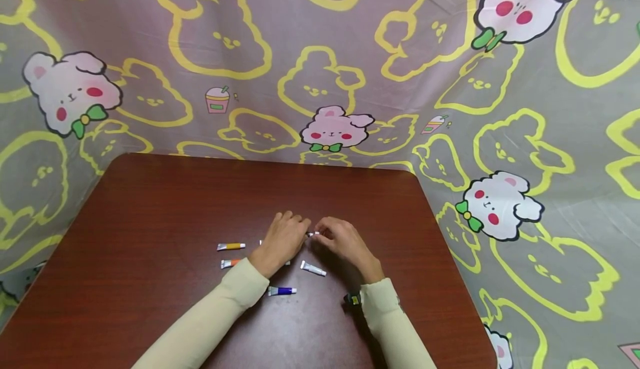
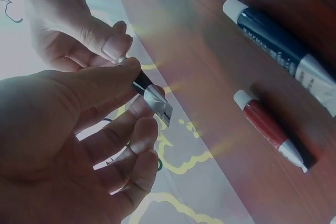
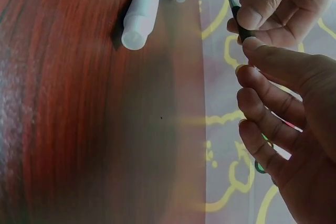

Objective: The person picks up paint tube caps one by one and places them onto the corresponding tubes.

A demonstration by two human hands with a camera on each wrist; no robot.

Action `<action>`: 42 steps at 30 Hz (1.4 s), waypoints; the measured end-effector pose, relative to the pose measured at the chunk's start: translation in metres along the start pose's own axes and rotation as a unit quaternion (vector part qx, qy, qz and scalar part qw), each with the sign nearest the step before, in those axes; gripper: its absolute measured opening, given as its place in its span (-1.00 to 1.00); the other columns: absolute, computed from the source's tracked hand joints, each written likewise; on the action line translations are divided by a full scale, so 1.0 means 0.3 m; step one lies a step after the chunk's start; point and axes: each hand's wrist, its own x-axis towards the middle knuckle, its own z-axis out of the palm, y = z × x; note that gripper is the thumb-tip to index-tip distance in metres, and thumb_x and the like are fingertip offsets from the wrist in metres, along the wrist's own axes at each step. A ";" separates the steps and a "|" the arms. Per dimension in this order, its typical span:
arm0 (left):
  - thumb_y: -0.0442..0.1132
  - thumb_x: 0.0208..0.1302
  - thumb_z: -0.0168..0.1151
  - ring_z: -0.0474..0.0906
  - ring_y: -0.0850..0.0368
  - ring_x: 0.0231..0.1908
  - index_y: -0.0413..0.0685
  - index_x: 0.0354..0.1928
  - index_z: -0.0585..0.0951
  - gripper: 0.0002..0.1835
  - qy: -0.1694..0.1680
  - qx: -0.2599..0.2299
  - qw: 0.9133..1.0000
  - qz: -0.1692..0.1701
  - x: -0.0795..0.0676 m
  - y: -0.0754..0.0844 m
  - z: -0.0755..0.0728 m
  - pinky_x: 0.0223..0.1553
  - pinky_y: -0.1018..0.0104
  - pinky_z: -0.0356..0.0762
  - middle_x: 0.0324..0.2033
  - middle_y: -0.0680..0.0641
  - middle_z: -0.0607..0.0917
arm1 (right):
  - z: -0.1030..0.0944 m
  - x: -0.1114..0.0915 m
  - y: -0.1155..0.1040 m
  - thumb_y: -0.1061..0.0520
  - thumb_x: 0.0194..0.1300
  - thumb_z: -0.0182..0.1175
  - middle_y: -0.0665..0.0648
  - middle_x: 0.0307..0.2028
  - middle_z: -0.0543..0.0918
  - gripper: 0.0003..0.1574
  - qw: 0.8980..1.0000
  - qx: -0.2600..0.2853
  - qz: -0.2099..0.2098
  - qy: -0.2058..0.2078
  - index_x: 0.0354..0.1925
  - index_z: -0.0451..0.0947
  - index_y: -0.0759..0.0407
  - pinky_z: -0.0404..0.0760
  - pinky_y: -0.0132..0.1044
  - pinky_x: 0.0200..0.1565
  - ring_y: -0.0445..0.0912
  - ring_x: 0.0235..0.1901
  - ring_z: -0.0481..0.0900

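Both hands meet over the far half of the table around a small black paint tube [image 2: 153, 99] with a silver crimped end. My left hand [image 1: 286, 235] pinches the tube's body between thumb and fingers, its other fingers loosely bent. At the tube's cap end, the thumb and finger of my right hand [image 1: 346, 242] pinch; the cap is mostly covered by the fingertips. A white paint tube [image 1: 313, 269] lies below the hands. In the left wrist view a dark blue tube [image 2: 273, 38] and a red tube [image 2: 265, 124] lie on the table.
Left of the hands lie a yellow tube [image 1: 232, 246] and an orange tube [image 1: 228, 263], the latter partly behind the left forearm. A purple-blue tube [image 1: 284, 290] lies nearer. The brown table [image 1: 150, 202] has a patterned curtain [image 1: 265, 96] along its back and sides.
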 end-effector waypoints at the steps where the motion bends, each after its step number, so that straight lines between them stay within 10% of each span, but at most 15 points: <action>1: -0.18 0.26 0.58 0.65 -0.14 -0.26 -0.07 -0.21 0.71 -0.79 -0.001 0.000 1.000 0.000 0.000 0.001 0.000 -0.23 0.04 0.49 -0.29 -0.13 0.82 | 0.002 0.000 -0.001 0.08 0.39 0.52 0.02 -0.19 0.82 -0.81 1.000 0.002 -0.003 0.001 -0.11 0.74 0.10 0.74 -0.22 -0.13 -0.11 -0.24 0.79; 19: -0.14 0.35 0.52 0.64 -0.08 -0.26 -0.03 -0.21 0.72 -0.84 0.022 -0.043 0.999 0.020 -0.006 -0.013 -0.002 -0.21 0.06 0.47 -0.27 -0.06 0.82 | 0.029 -0.007 0.008 0.12 0.47 0.42 0.00 -0.27 0.85 -0.91 0.995 0.092 0.001 0.034 -0.20 0.80 0.12 0.73 -0.27 -0.11 -0.21 -0.26 0.74; 28: -0.13 0.25 0.60 0.60 -0.05 -0.30 -0.03 -0.23 0.67 -0.75 0.068 -0.047 0.996 0.040 -0.004 -0.018 -0.004 -0.24 0.10 0.44 -0.33 -0.05 0.78 | 0.043 -0.004 0.012 0.09 0.67 0.18 -0.09 -0.59 0.54 -0.51 0.995 0.078 0.021 0.055 -0.52 0.55 0.05 0.45 -0.37 -0.38 -0.27 -0.52 0.43; 37: -0.17 0.27 0.59 0.62 -0.05 -0.29 -0.03 -0.21 0.70 -0.78 0.057 -0.054 0.996 0.033 -0.008 -0.019 0.006 -0.23 0.09 0.45 -0.32 -0.05 0.80 | 0.030 -0.015 0.010 0.06 0.55 0.35 0.05 -0.28 0.78 -0.84 0.989 0.132 0.052 0.042 -0.02 0.70 0.11 0.73 -0.12 -0.17 -0.07 -0.31 0.72; 42: -0.13 0.30 0.57 0.60 -0.03 -0.30 -0.01 -0.22 0.72 -0.81 0.048 -0.059 0.997 0.030 -0.007 -0.020 0.009 -0.23 0.10 0.43 -0.32 -0.02 0.79 | 0.023 -0.020 0.012 0.15 0.42 0.48 0.10 -0.26 0.79 -0.80 0.986 0.157 0.040 0.027 -0.06 0.68 0.15 0.76 -0.05 -0.17 0.01 -0.27 0.75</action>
